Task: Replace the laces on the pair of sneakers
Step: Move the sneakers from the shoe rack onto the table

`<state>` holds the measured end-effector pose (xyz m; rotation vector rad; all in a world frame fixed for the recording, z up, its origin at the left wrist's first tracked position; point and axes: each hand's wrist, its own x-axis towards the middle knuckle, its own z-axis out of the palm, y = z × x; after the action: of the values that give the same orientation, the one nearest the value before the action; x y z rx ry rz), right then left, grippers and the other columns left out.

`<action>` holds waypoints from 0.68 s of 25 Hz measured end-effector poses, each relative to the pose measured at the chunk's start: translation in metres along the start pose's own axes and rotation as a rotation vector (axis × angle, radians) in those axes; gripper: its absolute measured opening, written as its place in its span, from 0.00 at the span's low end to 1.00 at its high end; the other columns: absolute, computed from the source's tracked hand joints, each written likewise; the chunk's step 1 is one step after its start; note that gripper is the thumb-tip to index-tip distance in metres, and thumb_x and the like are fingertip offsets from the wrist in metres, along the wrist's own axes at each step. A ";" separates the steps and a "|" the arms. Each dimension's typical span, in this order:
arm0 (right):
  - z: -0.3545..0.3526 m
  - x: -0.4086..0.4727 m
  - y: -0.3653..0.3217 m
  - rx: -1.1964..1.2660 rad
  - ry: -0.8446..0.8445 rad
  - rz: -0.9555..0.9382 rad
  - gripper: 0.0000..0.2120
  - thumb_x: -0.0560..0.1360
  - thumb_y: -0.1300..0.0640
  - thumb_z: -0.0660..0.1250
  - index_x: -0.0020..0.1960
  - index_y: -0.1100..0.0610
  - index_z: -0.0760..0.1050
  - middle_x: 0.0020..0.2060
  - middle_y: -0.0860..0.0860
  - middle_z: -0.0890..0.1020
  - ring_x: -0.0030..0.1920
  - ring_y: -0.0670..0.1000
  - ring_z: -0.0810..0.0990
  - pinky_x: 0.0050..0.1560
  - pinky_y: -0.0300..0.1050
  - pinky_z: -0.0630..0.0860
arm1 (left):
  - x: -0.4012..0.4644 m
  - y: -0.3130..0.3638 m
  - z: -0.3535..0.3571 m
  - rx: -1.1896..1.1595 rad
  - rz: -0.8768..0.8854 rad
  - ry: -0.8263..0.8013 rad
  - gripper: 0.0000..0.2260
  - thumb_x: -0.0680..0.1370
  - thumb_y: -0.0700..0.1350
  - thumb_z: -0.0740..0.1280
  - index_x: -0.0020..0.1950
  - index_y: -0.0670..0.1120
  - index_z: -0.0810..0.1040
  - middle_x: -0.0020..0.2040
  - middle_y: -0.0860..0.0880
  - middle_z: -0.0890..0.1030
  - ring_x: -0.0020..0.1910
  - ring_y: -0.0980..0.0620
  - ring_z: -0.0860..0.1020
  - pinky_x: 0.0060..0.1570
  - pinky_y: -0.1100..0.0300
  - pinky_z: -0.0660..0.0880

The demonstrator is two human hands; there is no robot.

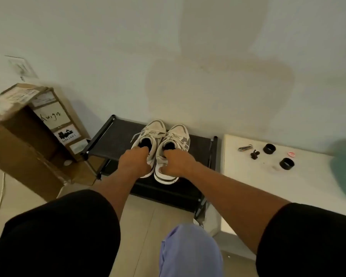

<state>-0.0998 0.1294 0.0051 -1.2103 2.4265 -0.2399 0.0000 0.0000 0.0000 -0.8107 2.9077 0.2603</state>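
On the black shoe rack (pixel 116 136), the left hand (pixel 134 162) grips the left sneaker (pixel 150 134) at its heel; the right hand (pixel 178 160) grips the right sneaker (pixel 176 140) beside it.

Cardboard box (pixel 28 136) matt; rack (pixel 116 136) black metal frame, cloth shelf.

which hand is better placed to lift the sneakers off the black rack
Neither has the edge: left hand grips the heel collar of the left white-and-grey sneaker, right hand grips the right white-and-grey sneaker. Each can lift its own off the black shoe rack.
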 end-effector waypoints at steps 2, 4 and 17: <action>0.011 0.011 -0.001 -0.037 0.023 0.037 0.13 0.78 0.49 0.68 0.58 0.56 0.74 0.52 0.55 0.79 0.54 0.59 0.80 0.48 0.50 0.76 | 0.007 -0.002 0.007 0.001 -0.012 0.027 0.14 0.76 0.52 0.72 0.57 0.48 0.75 0.55 0.46 0.80 0.52 0.43 0.81 0.48 0.52 0.78; 0.021 0.013 0.000 -0.089 0.065 0.065 0.12 0.78 0.52 0.69 0.58 0.57 0.75 0.53 0.56 0.80 0.53 0.60 0.81 0.48 0.50 0.77 | 0.008 -0.001 0.015 0.023 -0.023 0.023 0.13 0.76 0.50 0.73 0.57 0.48 0.76 0.55 0.46 0.80 0.52 0.43 0.81 0.47 0.53 0.78; 0.000 -0.042 0.013 -0.044 0.304 0.087 0.09 0.77 0.58 0.71 0.55 0.59 0.79 0.48 0.57 0.82 0.49 0.59 0.82 0.49 0.49 0.79 | -0.022 0.038 -0.020 -0.022 0.015 0.176 0.13 0.79 0.40 0.68 0.40 0.50 0.67 0.34 0.54 0.68 0.30 0.56 0.67 0.36 0.62 0.68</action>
<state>-0.0870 0.1702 0.0132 -1.1540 2.7505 -0.3700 -0.0025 0.0390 0.0281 -0.8564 3.0808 0.2334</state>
